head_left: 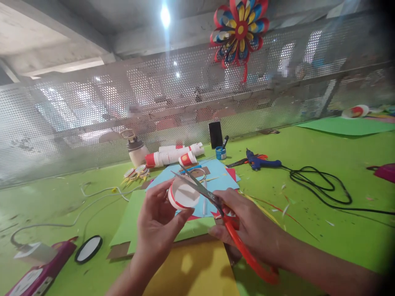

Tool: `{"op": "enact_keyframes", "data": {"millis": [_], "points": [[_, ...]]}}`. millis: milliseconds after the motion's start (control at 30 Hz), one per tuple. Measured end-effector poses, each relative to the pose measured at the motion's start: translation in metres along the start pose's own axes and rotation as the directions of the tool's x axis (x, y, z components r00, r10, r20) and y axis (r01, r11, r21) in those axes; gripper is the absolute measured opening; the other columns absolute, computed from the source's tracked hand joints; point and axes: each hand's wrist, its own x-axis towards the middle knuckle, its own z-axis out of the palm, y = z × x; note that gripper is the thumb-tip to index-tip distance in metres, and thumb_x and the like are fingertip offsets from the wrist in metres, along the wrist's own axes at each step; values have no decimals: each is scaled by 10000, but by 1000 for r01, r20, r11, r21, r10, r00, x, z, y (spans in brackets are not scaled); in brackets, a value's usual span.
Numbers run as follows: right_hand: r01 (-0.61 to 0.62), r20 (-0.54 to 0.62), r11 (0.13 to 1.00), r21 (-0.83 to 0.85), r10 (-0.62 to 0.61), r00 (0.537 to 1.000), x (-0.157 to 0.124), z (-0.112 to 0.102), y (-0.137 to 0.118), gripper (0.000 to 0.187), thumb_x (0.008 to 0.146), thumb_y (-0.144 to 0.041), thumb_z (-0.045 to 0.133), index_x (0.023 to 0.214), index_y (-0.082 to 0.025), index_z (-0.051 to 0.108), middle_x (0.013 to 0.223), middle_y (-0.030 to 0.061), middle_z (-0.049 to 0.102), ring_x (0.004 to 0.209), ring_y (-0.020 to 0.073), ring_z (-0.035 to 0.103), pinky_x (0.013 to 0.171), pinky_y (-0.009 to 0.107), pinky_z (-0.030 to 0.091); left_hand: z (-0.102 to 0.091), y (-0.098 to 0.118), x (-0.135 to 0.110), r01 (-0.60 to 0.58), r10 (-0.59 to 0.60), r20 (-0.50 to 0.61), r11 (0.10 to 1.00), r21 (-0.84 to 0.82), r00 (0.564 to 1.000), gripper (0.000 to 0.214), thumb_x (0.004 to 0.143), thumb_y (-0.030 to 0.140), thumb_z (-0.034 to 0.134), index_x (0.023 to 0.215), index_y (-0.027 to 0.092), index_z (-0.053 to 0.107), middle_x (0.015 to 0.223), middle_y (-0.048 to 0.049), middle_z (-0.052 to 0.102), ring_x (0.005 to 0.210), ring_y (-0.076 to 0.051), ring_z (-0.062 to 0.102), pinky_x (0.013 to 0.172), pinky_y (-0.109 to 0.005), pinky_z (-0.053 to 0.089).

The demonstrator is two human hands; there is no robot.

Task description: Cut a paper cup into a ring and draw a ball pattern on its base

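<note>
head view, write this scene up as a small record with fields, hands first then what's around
left hand: holds a short white paper cup with a red band
right hand: holds orange-handled metal scissors
blades: partly open, near the cup's rim; contact cannot be told
below the hands: light-blue paper sheet, yellow sheet
right side: blue glue gun with black cord
behind: small blue jar, white-and-red paper cups lying down
surface: bright green tabletop
</note>
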Motion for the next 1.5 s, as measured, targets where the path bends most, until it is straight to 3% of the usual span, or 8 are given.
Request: {"op": "enact_keyframes", "data": {"millis": [233,567,800,1000,1233,1500], "points": [[11,-3,999,-46,-11,1000,-2,-5,1,397,817,-438,673,1124,-214,559,980,63,560,872,217,522,772,360,430,-4,1,0,-39,39,26,999,8,999,539,661,56,783,1121,294,635,1095,-36,700,978,-210,689,760,-264,596],[26,-38,995,-100,-30,999,-3,-3,10,488,808,-478,672,1206,-217,563,943,62,568,845,219,542,748,351,445,0,7,-3,51,-52,-60,999,-9,997,487,658,132,811,1090,283,643,1043,-37,705,923,-210,683,742,-293,591],[46,-38,992,-121,-51,998,-3,-7,10,458,817,-470,665,1187,-213,587,892,52,561,775,200,524,707,336,433,-8,2,2,99,-98,10,991,-94,995,509,640,157,836,1090,321,664,1037,-13,716,912,-184,691,759,-253,590],[81,-43,984,-161,-88,995,-2,-9,10,456,833,-500,637,1172,-195,604,850,55,574,741,194,512,675,323,423,-14,-1,4,149,-149,7,983,-107,989,524,617,189,855,1090,303,663,1049,-31,706,881,-200,690,707,-274,600],[111,-36,984,-141,-117,993,-1,-9,12,516,821,-498,649,1230,-197,558,971,87,588,857,226,541,754,352,450,-14,-1,4,219,-209,78,961,-170,975,520,610,212,863,1088,290,675,1080,-41,708,915,-208,690,761,-275,593],[88,-31,985,-150,-94,995,0,-9,10,494,836,-491,631,1232,-202,568,918,70,582,799,213,539,711,349,441,-16,-1,3,244,-235,70,958,-152,969,533,590,237,875,1083,283,678,1111,-43,697,970,-223,670,779,-275,585]]}}
